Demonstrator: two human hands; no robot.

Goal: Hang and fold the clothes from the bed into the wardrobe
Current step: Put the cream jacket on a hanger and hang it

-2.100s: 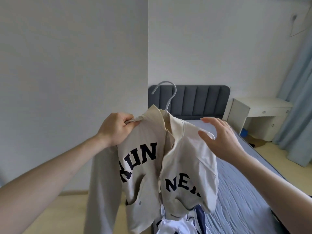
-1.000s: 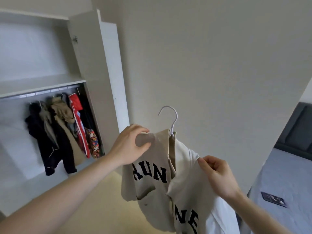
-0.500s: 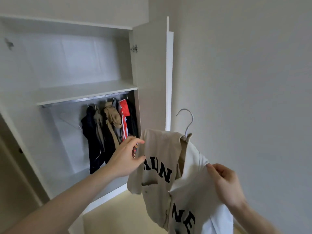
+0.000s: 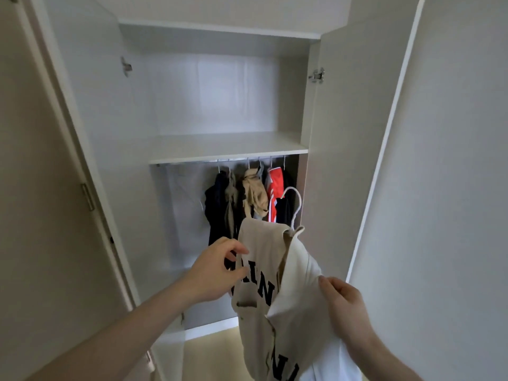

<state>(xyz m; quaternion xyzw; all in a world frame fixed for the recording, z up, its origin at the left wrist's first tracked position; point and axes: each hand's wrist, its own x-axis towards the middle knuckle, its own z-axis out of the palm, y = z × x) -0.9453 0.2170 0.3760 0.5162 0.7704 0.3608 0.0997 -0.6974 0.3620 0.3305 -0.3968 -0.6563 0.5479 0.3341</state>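
Two open doors [image 4: 354, 127] flank the white wardrobe [image 4: 228, 145].

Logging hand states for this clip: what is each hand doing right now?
Left hand: fingers loosely curled beside the cream shirt; grip cannot be told.
Right hand: holding the shirt's front.

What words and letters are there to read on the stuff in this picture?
"UN": dark block letters across the chest of the cream jersey; the letters before them are hidden behind the left hand.
"N": large dark letters at the jersey's lower part, cut off by the frame and blurred; the rest is unreadable.
Clothes on the wardrobe rail: no readable text.
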